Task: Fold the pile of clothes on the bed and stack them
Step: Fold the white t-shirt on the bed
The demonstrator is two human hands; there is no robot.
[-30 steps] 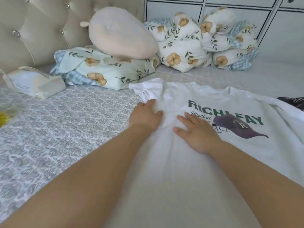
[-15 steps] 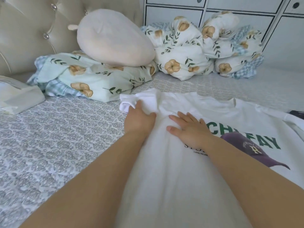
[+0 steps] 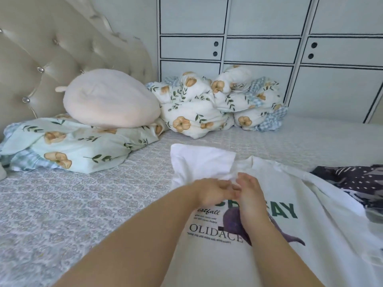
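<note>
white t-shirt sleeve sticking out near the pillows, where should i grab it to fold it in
Pinch the sleeve at its far cuff edge, coming from the headboard side with the left hand. It lies flat and spread past the white t-shirt body, so that free edge lifts easily and swings over the print.

The white T-shirt point(image 3: 259, 255) bears print partly hidden by the arms: large green letters ending "FAY", a script word ending "stfall", and black capitals "OLIDACE". The small lines under the script and under "OLIDACE" are too blurred to read
</note>
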